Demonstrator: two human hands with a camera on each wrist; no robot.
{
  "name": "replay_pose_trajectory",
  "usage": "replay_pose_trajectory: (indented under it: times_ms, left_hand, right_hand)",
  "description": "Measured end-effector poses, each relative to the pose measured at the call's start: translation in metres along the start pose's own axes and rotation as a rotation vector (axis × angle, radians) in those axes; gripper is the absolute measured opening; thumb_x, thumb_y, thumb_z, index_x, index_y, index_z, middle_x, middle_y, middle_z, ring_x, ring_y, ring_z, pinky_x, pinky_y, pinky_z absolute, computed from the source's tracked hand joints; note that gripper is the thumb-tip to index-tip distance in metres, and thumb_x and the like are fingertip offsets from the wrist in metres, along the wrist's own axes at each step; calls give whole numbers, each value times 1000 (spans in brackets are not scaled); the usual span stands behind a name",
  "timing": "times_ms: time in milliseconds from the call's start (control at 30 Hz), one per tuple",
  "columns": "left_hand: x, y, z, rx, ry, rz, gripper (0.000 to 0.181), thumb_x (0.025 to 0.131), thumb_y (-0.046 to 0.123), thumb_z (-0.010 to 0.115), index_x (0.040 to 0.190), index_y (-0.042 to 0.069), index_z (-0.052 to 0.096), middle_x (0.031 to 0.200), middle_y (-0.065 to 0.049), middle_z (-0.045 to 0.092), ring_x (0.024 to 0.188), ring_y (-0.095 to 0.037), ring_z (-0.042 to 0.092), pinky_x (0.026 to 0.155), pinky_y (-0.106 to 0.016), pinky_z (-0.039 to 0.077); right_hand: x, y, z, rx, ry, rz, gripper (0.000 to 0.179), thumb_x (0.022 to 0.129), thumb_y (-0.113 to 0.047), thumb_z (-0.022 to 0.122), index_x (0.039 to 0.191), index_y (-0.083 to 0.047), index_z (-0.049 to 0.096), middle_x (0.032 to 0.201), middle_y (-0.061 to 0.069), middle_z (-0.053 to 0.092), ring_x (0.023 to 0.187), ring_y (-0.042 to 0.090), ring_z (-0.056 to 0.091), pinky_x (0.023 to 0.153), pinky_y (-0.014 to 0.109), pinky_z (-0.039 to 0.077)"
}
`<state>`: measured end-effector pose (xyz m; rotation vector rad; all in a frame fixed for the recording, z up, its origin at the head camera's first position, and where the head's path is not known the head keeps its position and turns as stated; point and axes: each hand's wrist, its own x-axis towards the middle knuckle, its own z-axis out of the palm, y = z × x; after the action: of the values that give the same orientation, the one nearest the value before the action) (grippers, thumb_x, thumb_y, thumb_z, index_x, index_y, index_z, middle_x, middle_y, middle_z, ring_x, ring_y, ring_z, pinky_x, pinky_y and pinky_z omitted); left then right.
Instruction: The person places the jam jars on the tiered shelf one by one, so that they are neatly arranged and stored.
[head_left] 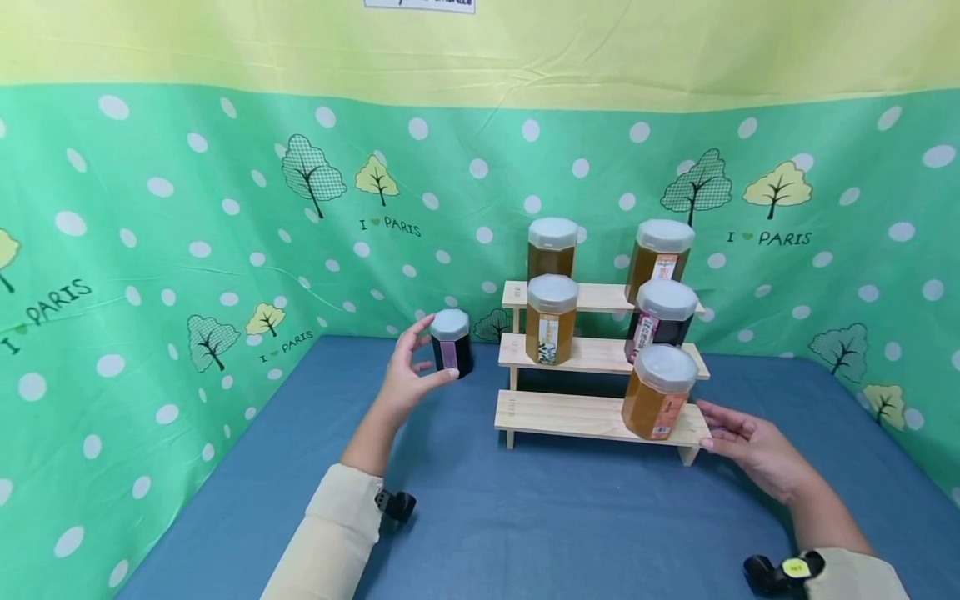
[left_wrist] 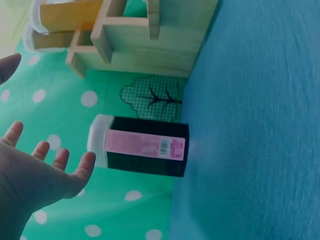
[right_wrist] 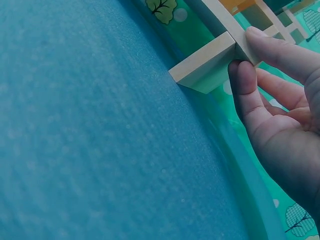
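Note:
My left hand [head_left: 406,375], its thumb and fingers spread, is beside a dark jar [head_left: 460,358] with a pale lid and a purple-pink label. The left wrist view shows that jar [left_wrist: 145,167] upright on the blue cloth, beyond the fingertips of the left hand [left_wrist: 42,172] and apart from most of them. At the right, my right hand [head_left: 753,446] is at the end of the lowest step of a three-step wooden display stand [head_left: 566,410]. In the right wrist view the thumb and forefinger of the right hand [right_wrist: 285,105] pinch the board's end [right_wrist: 239,42].
An amber jar [head_left: 652,407] stands on the bottom step. The middle step bears an amber jar [head_left: 538,329] and a dark jar [head_left: 672,333]; two more jars [head_left: 552,258] stand on top. A blue cloth [head_left: 570,525] covers the table, with a green printed curtain [head_left: 480,200] behind.

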<state>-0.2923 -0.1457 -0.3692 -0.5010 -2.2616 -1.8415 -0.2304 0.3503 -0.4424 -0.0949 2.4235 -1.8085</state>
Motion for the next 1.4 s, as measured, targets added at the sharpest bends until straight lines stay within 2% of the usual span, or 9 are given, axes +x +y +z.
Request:
replay_pose_trajectory:
  times_ms: [133, 233, 367, 467, 600, 833, 1067, 1233, 1400]
  left_hand:
    - [-1, 9, 1, 51, -6, -32, 87, 84, 8, 76, 154, 9, 26, 158, -16, 16, 140, -40, 24, 108, -60, 29]
    - [7, -9, 0, 61, -1, -38, 89, 84, 11, 77, 155, 13, 25, 159, -15, 15, 142, -40, 21, 110, -59, 27]
    - [21, -38, -2, 72, 24, -46, 92, 83, 16, 80, 156, 22, 24, 161, -9, 12, 144, -35, 19, 112, -57, 24]
    - [27, -45, -1, 102, 43, -70, 95, 80, 26, 82, 156, 27, 25, 161, -5, 12, 144, -32, 19, 113, -55, 24]
    - [36, -51, 0, 173, 75, -93, 100, 75, 34, 86, 155, 27, 27, 162, -9, 12, 145, -33, 18, 111, -58, 26]
    - [52, -63, 0, 257, 128, -105, 99, 73, 26, 88, 154, 25, 32, 161, -9, 17, 146, -31, 17, 113, -58, 21]
    - [65, -74, 1, 239, 131, -116, 97, 74, 21, 87, 154, 20, 32, 158, -8, 26, 141, -35, 30, 111, -51, 31]
    - [71, -80, 1, 183, 141, -114, 96, 74, 17, 87, 153, 16, 32, 156, -9, 31, 139, -35, 34, 110, -50, 33]
    - [74, -82, 1, 185, 167, -106, 94, 74, 16, 87, 152, 12, 34, 153, -12, 36, 136, -35, 39, 107, -47, 37]
  right_hand:
    - [0, 0, -1, 13, -5, -9, 77, 91, -14, 70, 150, 8, 25, 129, 7, 53, 101, 8, 60, 85, 23, 52]
    - [0, 0, -1, 23, -10, -14, 76, 91, -13, 69, 149, 8, 25, 125, 1, 55, 101, 8, 60, 86, 23, 52]
    - [0, 0, -1, 22, -15, -12, 76, 92, -14, 69, 149, 9, 25, 128, 6, 54, 102, 7, 61, 86, 23, 51]
    - [0, 0, -1, 22, -16, -7, 77, 92, -14, 69, 149, 9, 24, 128, 7, 54, 101, 7, 61, 86, 23, 51]
    - [1, 1, -1, 26, -13, -5, 76, 92, -13, 69, 149, 9, 25, 125, 4, 55, 101, 8, 61, 85, 23, 52]
    - [1, 2, -1, 19, -11, -7, 76, 92, -14, 69, 149, 9, 25, 126, 5, 55, 100, 9, 61, 85, 23, 52]
    - [1, 1, -2, 38, -11, -12, 76, 91, -13, 69, 149, 8, 25, 117, -7, 57, 100, 9, 61, 85, 23, 52]
    - [0, 2, -1, 25, -10, -13, 75, 92, -13, 69, 149, 8, 26, 121, -1, 56, 100, 9, 61, 85, 23, 52]
    - [1, 2, -2, 24, -13, -13, 76, 92, -14, 69, 149, 9, 25, 125, 4, 55, 101, 9, 61, 85, 23, 52]
